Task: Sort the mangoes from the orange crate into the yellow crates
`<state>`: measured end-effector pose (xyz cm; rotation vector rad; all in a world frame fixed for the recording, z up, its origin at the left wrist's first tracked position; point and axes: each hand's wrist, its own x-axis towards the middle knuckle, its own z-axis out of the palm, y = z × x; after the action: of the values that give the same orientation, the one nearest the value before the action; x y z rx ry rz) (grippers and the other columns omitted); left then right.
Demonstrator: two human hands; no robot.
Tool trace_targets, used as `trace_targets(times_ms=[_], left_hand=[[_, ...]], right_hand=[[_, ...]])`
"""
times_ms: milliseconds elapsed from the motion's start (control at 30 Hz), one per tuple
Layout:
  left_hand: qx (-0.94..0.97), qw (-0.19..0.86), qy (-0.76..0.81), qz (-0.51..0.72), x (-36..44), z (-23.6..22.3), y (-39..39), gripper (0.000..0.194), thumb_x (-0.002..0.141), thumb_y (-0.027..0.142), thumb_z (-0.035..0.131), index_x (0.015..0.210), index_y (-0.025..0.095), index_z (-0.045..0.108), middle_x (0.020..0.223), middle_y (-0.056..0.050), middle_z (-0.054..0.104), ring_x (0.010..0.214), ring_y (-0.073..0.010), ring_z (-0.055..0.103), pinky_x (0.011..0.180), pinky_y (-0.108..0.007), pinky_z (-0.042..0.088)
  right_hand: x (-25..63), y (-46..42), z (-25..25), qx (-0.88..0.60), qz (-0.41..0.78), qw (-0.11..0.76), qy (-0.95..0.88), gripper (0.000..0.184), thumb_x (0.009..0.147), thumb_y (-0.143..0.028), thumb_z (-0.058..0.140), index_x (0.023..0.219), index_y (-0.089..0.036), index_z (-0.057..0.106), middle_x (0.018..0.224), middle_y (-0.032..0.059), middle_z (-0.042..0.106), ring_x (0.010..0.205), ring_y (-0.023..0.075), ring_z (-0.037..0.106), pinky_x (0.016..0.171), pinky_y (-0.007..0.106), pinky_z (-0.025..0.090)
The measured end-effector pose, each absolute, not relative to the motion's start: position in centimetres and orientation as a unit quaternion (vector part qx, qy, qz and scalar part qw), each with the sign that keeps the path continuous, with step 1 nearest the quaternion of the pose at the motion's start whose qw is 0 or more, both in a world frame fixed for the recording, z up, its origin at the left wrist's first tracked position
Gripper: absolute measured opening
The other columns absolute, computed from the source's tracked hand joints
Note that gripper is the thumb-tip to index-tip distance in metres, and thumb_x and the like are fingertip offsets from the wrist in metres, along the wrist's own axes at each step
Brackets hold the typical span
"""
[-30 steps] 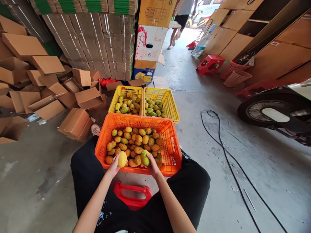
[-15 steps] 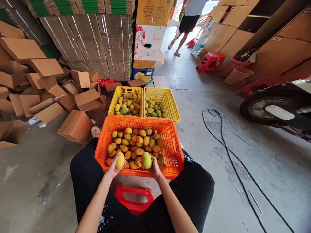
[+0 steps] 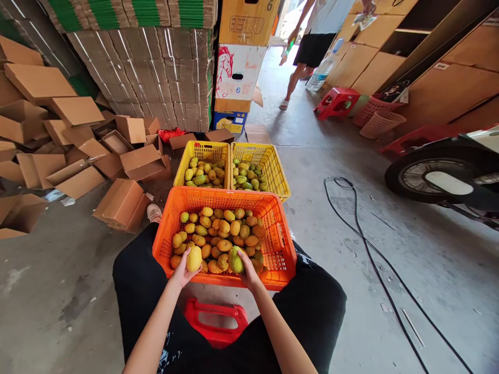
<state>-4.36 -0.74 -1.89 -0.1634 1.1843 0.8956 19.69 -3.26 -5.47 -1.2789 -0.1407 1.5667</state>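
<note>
Between my knees stands an orange plastic crate [image 3: 287, 259] holding many yellow, orange and greenish oval fruits [image 3: 224, 226] that look like small mangoes or passion fruit. Above its near left part, my left hand [image 3: 182, 272] is closed around a yellow fruit [image 3: 194, 258]. My right hand [image 3: 248, 270] grips a green fruit [image 3: 236, 261] over the near edge, thumb along its right side. Behind the orange crate, touching or nearly so, are two yellow crates: the left yellow crate [image 3: 182, 165] and the right yellow crate [image 3: 278, 174], each with more fruit inside.
Loose cardboard boxes [image 3: 120, 202] heap up on the left, before stacked flattened cartons [image 3: 156, 72]. A red stool [image 3: 222, 340] is under me. On the right lie a black cable [image 3: 362, 234] and a motorbike wheel [image 3: 419, 174]. A person [image 3: 317, 41] walks at the back.
The green fruit has turned in my right hand, with the thumb now higher over it. My left hand barely moves. The person at the back has come nearer and to the right.
</note>
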Motion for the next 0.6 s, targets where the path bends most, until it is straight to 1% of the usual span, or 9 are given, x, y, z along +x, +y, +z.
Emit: trace_targets(times_ms=[67,133,267,367,433,500,600], left_hand=[[-0.083,0.756,0.513,0.397,-4.43,-1.74,-0.69,0.039,0.101,0.042,0.057,0.122,0.009,0.062,0.086,-0.012,0.073,0.073,-0.0204,0.072,0.062,-0.03,0.061],[-0.096,0.774,0.494,0.385,-4.48,-1.46,-0.67,0.044,0.103,0.043,0.051,0.127,0.007,0.06,0.087,-0.014,0.074,0.073,-0.0212,0.073,0.063,-0.031,0.062],[-0.106,0.787,0.477,0.377,-4.61,-1.03,-0.66,0.049,0.105,0.044,0.043,0.132,0.006,0.057,0.085,-0.014,0.073,0.069,-0.0209,0.072,0.063,-0.032,0.062],[-0.109,0.788,0.477,0.374,-4.65,-0.99,-0.67,0.049,0.105,0.045,0.045,0.131,0.007,0.058,0.085,-0.013,0.073,0.069,-0.021,0.072,0.063,-0.032,0.062],[-0.104,0.785,0.481,0.376,-4.64,-1.06,-0.72,0.046,0.103,0.045,0.05,0.129,0.008,0.059,0.084,-0.012,0.073,0.069,-0.0205,0.072,0.062,-0.031,0.062],[-0.093,0.78,0.485,0.384,-4.6,-1.13,-0.82,0.04,0.102,0.041,0.055,0.125,0.009,0.061,0.083,-0.011,0.073,0.068,-0.0194,0.072,0.062,-0.031,0.061],[-0.078,0.772,0.492,0.395,-4.5,-1.12,-0.99,0.03,0.1,0.031,0.059,0.121,0.009,0.062,0.083,-0.011,0.073,0.068,-0.0183,0.072,0.063,-0.029,0.061]], right_hand=[[19.74,-3.23,-5.6,-0.536,0.659,0.524,-0.052,0.041,0.063,-0.05,0.087,0.093,-0.026,0.073,0.094,0.0018,0.077,0.096,0.0266,0.071,0.069,0.03,0.055],[19.79,-3.16,-5.77,-0.537,0.666,0.516,-0.044,0.043,0.063,-0.052,0.085,0.093,-0.025,0.072,0.089,0.0011,0.077,0.092,0.0263,0.073,0.066,0.03,0.056],[19.8,-3.04,-5.94,-0.534,0.675,0.508,-0.027,0.044,0.065,-0.056,0.081,0.091,-0.023,0.069,0.08,0.0009,0.076,0.079,0.026,0.075,0.059,0.03,0.057],[19.74,-2.99,-5.86,-0.532,0.682,0.502,-0.012,0.04,0.067,-0.054,0.08,0.09,-0.023,0.068,0.077,0.001,0.076,0.071,0.0249,0.075,0.058,0.032,0.058],[19.67,-2.95,-5.79,-0.531,0.681,0.504,-0.003,0.039,0.068,-0.053,0.08,0.091,-0.024,0.069,0.077,0.0013,0.077,0.07,0.0246,0.074,0.059,0.033,0.058],[19.59,-2.91,-5.79,-0.533,0.673,0.513,0.008,0.038,0.068,-0.052,0.081,0.092,-0.024,0.069,0.078,0.0016,0.077,0.073,0.0251,0.075,0.06,0.033,0.059],[19.54,-2.85,-5.96,-0.538,0.663,0.52,0.015,0.04,0.068,-0.055,0.081,0.092,-0.025,0.07,0.08,0.0027,0.078,0.081,0.0278,0.076,0.061,0.034,0.06]])
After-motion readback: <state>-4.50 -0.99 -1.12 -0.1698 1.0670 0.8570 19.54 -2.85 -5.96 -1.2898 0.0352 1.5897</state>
